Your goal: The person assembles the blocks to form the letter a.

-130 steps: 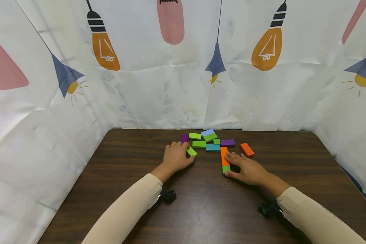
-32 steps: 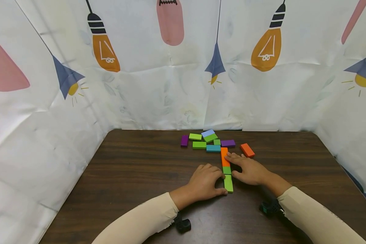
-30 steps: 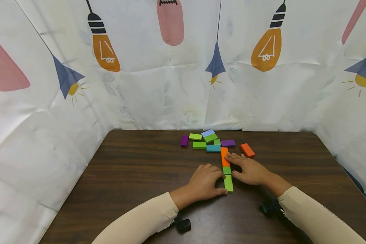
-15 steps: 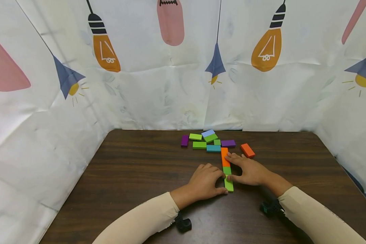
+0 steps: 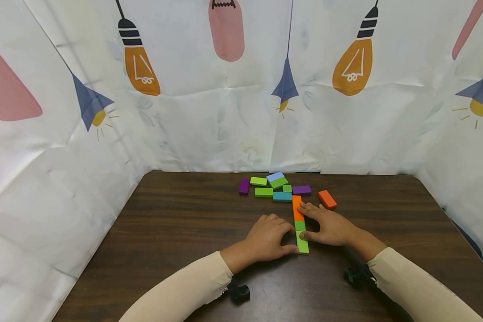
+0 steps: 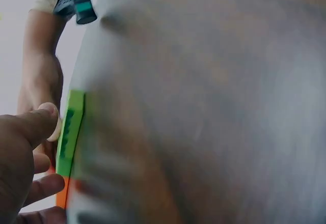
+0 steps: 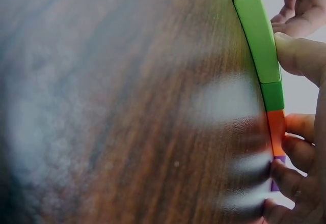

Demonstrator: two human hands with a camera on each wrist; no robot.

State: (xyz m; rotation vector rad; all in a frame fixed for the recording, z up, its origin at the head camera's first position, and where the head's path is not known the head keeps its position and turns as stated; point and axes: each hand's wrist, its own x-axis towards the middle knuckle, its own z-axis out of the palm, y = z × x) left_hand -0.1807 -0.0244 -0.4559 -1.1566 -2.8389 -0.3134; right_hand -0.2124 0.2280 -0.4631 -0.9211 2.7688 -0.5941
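The light green block [image 5: 302, 247] lies on the bench [image 5: 177, 223], at the near end of a line with a small green block [image 5: 299, 226] and an orange block [image 5: 296, 203]. The right hand [image 5: 332, 226] spreads its fingers, with thumb on the light green block and fingertips on the orange one. The left hand [image 5: 265, 238] is close (I can't tell if it touches), its fingers apart. A teal block [image 5: 282, 197] sits farther back.

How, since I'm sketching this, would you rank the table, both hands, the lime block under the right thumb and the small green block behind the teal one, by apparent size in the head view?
1. Table
2. Left hand and right hand: too alike to rank
3. Lime block
4. Small green block
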